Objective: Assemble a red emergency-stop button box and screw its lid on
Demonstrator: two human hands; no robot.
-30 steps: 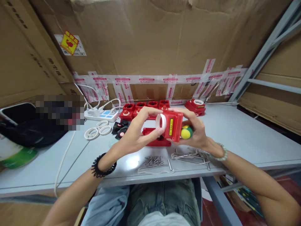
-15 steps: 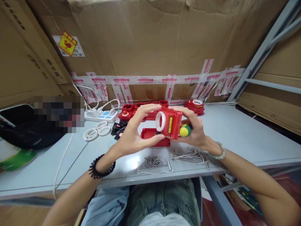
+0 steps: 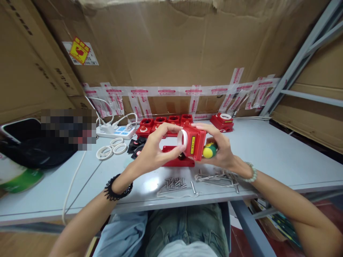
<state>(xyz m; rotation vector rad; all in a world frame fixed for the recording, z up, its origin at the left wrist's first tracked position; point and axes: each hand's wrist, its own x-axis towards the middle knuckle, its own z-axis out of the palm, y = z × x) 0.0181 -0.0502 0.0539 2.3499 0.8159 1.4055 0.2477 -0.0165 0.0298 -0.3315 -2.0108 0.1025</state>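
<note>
Above the table, my right hand [image 3: 223,147] is closed around a red plastic housing [image 3: 199,145] with a yellow label on its side. A rounded yellow-and-green handle [image 3: 209,151] sits in the same palm, its other end hidden. My left hand [image 3: 154,147] pinches the white ring [image 3: 179,137] at the housing's round opening, thumb below and fingers above. Whether the ring is fully seated cannot be made out. Under the hands lies an open red tray-like part [image 3: 171,162], partly covered by the left hand and the housing.
Red housings [image 3: 144,129] line the back, with another ringed red unit [image 3: 222,123] to their right. White rings [image 3: 104,152], black parts [image 3: 135,145] and a power strip [image 3: 122,132] lie left. Screws [image 3: 175,184] and metal hex keys [image 3: 217,176] lie near the front edge.
The housing has turned slightly, so its ring now faces more to the left. My left thumb has moved up onto the ring.
</note>
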